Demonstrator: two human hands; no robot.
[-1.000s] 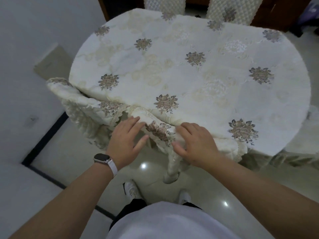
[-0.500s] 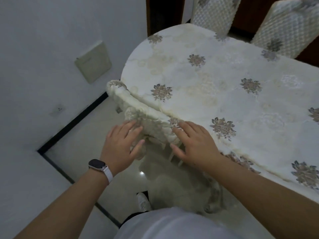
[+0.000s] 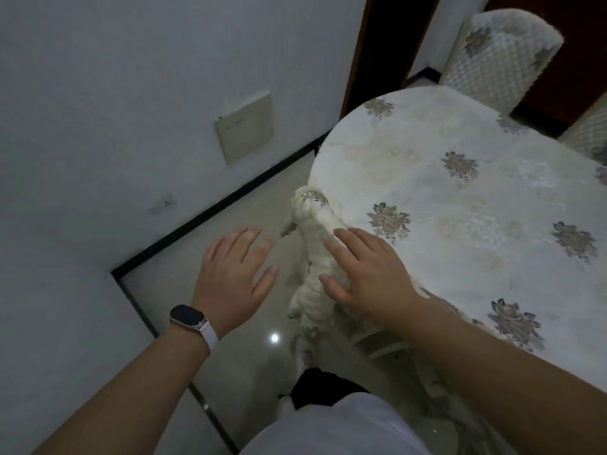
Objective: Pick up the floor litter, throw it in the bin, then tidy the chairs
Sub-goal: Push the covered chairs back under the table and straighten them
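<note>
A chair with a cream, flower-patterned cover (image 3: 312, 224) stands pushed against the oval table (image 3: 466, 205); I look down on the top of its backrest. My right hand (image 3: 364, 274) lies flat on the backrest top, fingers spread, not gripping. My left hand (image 3: 235, 274), with a watch on its wrist, hovers open just left of the backrest and clear of it. No litter or bin is in view.
Two more covered chairs (image 3: 499, 57) stand at the table's far side. A white wall with a beige panel (image 3: 244, 128) and a socket (image 3: 164, 203) runs along the left. A dark doorway (image 3: 391, 44) lies behind. My feet stand on the glossy tile floor (image 3: 210, 244).
My left hand has come off the chair's backrest and spread open beside it. My right hand stays on the backrest. My view has swung left, toward the wall.
</note>
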